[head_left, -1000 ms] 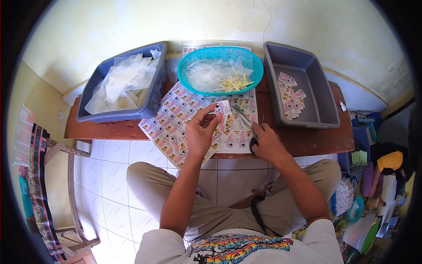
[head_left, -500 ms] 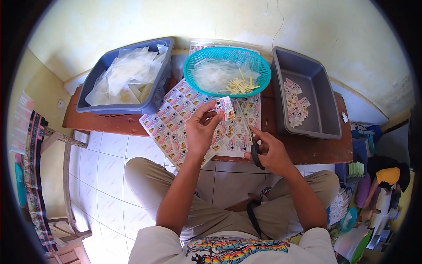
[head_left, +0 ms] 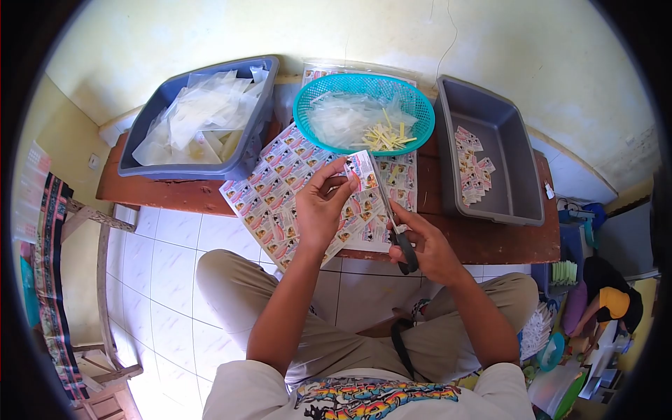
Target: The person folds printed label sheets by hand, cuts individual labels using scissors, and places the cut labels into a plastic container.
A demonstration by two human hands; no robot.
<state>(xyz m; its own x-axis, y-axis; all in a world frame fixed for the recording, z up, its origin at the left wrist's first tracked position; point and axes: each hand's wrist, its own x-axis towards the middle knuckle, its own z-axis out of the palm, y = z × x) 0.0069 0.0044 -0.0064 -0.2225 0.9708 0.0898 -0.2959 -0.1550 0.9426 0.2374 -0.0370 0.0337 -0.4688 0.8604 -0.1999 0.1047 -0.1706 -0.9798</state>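
My left hand (head_left: 323, 206) pinches a small printed label (head_left: 362, 170) between thumb and fingers, above the bench. In my right hand (head_left: 428, 245) is a pair of scissors (head_left: 404, 248) with black handles; its blades point up and away, beside the label's right edge. Whether the blades touch the paper I cannot tell. Beneath both hands lie printed label sheets (head_left: 269, 203) with rows of the same pattern. Several cut labels (head_left: 472, 168) rest in the left part of a grey tub (head_left: 514, 203) to the right.
A blue-grey tub (head_left: 245, 164) of translucent plastic bags stands at left. The turquoise basket (head_left: 302, 126) holds clear bags and thin yellowish strips (head_left: 388, 136). All stand on a reddish wooden bench (head_left: 168, 192) against the wall. Another person (head_left: 609, 301) bends at far right.
My right hand has shifted slightly left, bringing the scissor blades close against the label's right edge. My left hand stays nearly in place with the label.
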